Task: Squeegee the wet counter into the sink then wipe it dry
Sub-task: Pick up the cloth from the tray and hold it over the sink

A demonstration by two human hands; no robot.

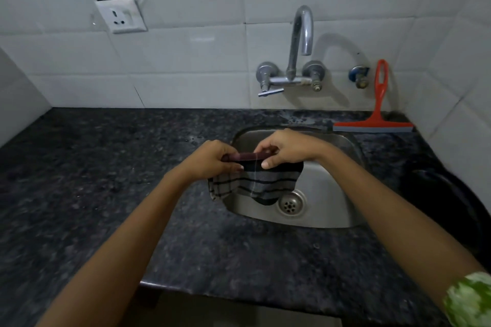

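Note:
Both hands hold a grey checked cloth (pixel 261 185) with a dark red border above the left side of the steel sink (pixel 326 194). My left hand (pixel 212 159) pinches its top left edge and my right hand (pixel 287 147) pinches its top right edge, so the cloth hangs down between them. A red squeegee (pixel 377 114) leans against the tiled wall behind the sink at the right, blade down on the dark speckled counter (pixel 106 167). Small wet patches (pixel 297 118) glisten on the counter behind the sink.
A chrome wall tap (pixel 299 48) with two valves arches over the sink. A second small valve (pixel 358 75) sits beside the squeegee handle. A white wall socket (pixel 121 14) is at the upper left. A dark round object (pixel 446 199) lies at the counter's right edge.

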